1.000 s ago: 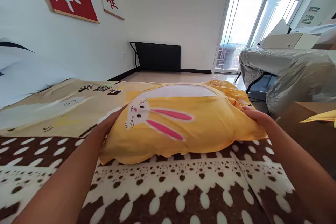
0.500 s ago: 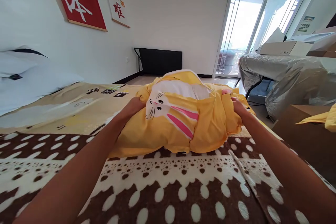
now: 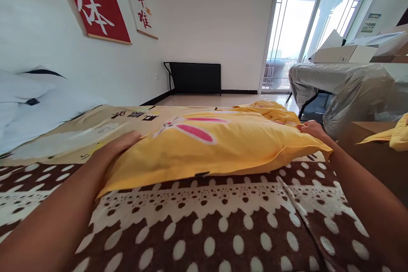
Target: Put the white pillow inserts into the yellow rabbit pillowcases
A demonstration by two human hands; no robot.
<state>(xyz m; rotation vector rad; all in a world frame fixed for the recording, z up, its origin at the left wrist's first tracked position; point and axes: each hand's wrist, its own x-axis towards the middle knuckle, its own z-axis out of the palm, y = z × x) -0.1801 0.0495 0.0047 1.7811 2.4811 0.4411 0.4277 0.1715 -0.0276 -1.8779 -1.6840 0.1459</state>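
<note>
A yellow pillow [image 3: 236, 153] in a case with a white rabbit print and pink ears lies across the bed in front of me. My left hand [image 3: 127, 141] is closed on its left side, with the fingertips partly hidden by the cloth. On the right, my right hand [image 3: 311, 129] pinches the pillowcase near its far right edge. The case is mostly smooth, with soft creases toward the right end. Crumpled yellow fabric [image 3: 270, 109] lies just behind the pillow.
A brown and white dotted blanket [image 3: 210, 221] covers the near bed, with a beige printed sheet [image 3: 92, 131] beyond. White bedding [image 3: 28, 97] is at left. Cardboard box [image 3: 366, 157], yellow cloth [image 3: 395, 136] and plastic-covered table [image 3: 344, 76] stand right. A black panel [image 3: 196, 77] leans by the wall.
My hands have moved apart, and the bunched pillowcase is now spread out wide and flatter. The white area seen at its far side is now covered or hidden.
</note>
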